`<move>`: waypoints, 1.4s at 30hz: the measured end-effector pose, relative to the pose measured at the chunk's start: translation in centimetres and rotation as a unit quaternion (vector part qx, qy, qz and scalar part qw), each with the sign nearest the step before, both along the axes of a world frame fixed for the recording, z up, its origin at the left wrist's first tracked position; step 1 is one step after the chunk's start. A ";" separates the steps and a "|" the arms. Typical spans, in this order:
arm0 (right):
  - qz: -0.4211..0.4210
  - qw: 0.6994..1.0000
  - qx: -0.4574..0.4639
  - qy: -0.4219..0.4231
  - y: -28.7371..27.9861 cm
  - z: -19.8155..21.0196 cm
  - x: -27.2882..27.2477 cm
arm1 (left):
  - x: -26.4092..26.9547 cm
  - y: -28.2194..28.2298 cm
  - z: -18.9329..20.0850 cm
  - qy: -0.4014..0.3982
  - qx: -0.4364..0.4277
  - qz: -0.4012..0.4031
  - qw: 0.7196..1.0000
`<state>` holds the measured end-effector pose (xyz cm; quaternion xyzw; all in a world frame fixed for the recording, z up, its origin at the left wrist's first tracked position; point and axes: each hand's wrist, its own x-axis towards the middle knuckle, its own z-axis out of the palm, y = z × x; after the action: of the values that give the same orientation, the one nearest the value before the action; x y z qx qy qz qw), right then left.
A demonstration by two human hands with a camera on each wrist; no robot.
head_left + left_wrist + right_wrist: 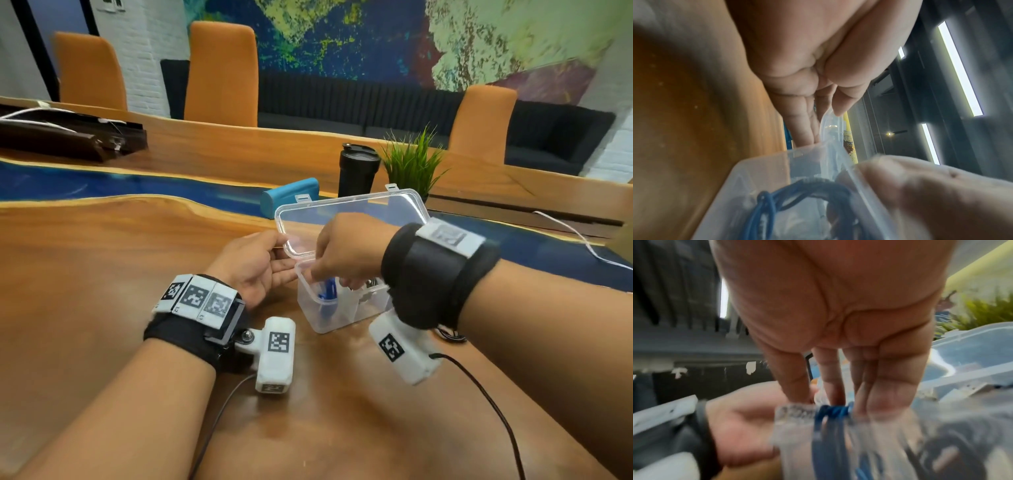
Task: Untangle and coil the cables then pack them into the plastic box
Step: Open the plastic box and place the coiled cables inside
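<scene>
The clear plastic box (337, 317) sits on the wooden worktop (120, 274) straight ahead of me, its lid (349, 219) swung open toward twelve o'clock. My left hand (255, 265) is at the box's nine o'clock end, thumb and fingers (805, 129) pinching the lid's near corner. My right hand (346, 251) reaches down from above into the box, fingers pointing onto the blue cable (327, 291) coiled upright in the left compartment; its fingertips are buried among the loops, so I cannot tell whether they grip the cable or only press it. A darker cable (830, 186) lies beside the blue one, mostly hidden by my right wrist. Both wrist views are smeared with blur near the box.
</scene>
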<state>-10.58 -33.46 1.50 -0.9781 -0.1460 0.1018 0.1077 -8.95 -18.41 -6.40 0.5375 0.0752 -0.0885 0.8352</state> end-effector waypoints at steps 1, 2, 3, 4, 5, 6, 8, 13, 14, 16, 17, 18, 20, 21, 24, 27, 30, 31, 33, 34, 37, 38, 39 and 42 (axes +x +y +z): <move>0.023 0.998 -0.047 -0.027 0.3 -0.3 -0.2 | 0.0 -0.1 0.0 0.001 -0.001 0.000 1.000; 0.034 0.996 -0.072 -0.047 0.4 -0.6 -0.2 | 0.0 -0.1 0.0 0.002 -0.001 -0.001 1.000; 0.034 0.995 -0.075 -0.049 0.5 -0.7 0.0 | -0.1 -0.1 0.0 0.002 -0.001 -0.001 1.000; 0.025 0.998 -0.053 -0.032 0.3 -0.6 0.4 | -0.1 -0.2 0.1 0.001 -0.001 0.000 1.000; 0.009 1.000 -0.009 0.002 0.0 -0.5 0.7 | -0.2 -0.1 0.1 0.000 -0.001 0.002 1.000; -0.008 0.998 0.045 0.041 -0.3 -0.4 1.0 | -0.2 -0.1 0.2 0.000 0.001 0.002 1.000; -0.027 0.988 0.124 0.087 -0.9 -0.3 1.4 | -0.4 -0.2 0.3 0.001 0.005 0.002 1.000; 0.016 0.998 0.022 -0.048 -0.6 -1.5 0.4 | -0.4 0.1 0.4 -0.002 0.020 0.005 1.000; 0.032 0.996 -0.013 -0.079 -0.5 -1.6 0.1 | -0.3 0.2 0.3 -0.003 0.021 0.007 1.000; 0.063 0.992 -0.029 -0.102 -0.6 -1.4 -0.2 | -0.1 0.5 0.2 0.000 0.022 0.011 1.000; 0.071 0.992 -0.024 -0.098 -1.0 -1.0 -0.4 | 0.0 0.5 0.1 0.003 0.021 0.013 1.000; 0.070 0.992 -0.010 -0.100 -1.7 -0.3 -0.5 | 0.1 0.5 0.0 0.005 0.019 0.013 1.000; 0.047 0.990 0.043 -0.129 -4.2 1.6 -0.6 | 0.4 0.3 0.0 0.007 0.016 0.009 1.000; 0.031 0.988 0.063 -0.136 -5.9 2.8 -0.8 | 0.5 0.2 -0.1 0.007 0.015 0.006 1.000; -0.002 0.998 -0.026 -0.063 -11.7 4.3 -1.5 | 0.6 0.1 -0.3 0.003 0.011 0.001 1.000; 0.002 0.978 -0.210 0.020 -15.3 1.2 -2.0 | 0.7 0.0 -0.4 -0.003 0.017 0.000 1.000; 0.016 0.979 -0.202 0.002 -16.3 -2.8 -2.6 | 0.8 -0.1 -0.5 -0.008 0.021 0.004 1.000; 0.017 0.982 -0.186 0.002 -16.3 -3.8 -2.7 | 0.8 -0.1 -0.5 -0.007 0.021 0.004 1.000; 0.008 0.986 -0.164 0.004 -16.3 -5.1 -2.5 | 0.6 -0.3 -0.4 -0.004 0.023 0.002 1.000; 0.009 0.985 -0.172 -0.005 -16.3 -5.2 -2.3 | 0.4 -0.4 -0.2 -0.002 0.028 0.003 1.000; 0.033 0.971 -0.238 -0.009 -16.0 -4.1 -1.6 | -0.2 -0.6 0.2 0.000 0.039 0.006 0.999; 0.031 0.973 -0.228 0.009 -15.7 -3.2 -1.5 | -0.4 -0.5 0.4 0.001 0.041 0.007 0.999; 0.026 0.981 -0.186 0.037 -15.4 -1.9 -1.7 | -0.5 -0.4 0.5 0.000 0.039 0.009 0.999; -0.008 0.987 0.082 0.141 -13.4 2.3 -2.9 | -0.6 -0.2 0.6 0.005 0.039 0.019 0.999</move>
<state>-13.52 -46.84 3.77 -0.9430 -0.1298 0.2256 0.2074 -9.52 -18.61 -5.83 0.5678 0.0925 -0.0726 0.8147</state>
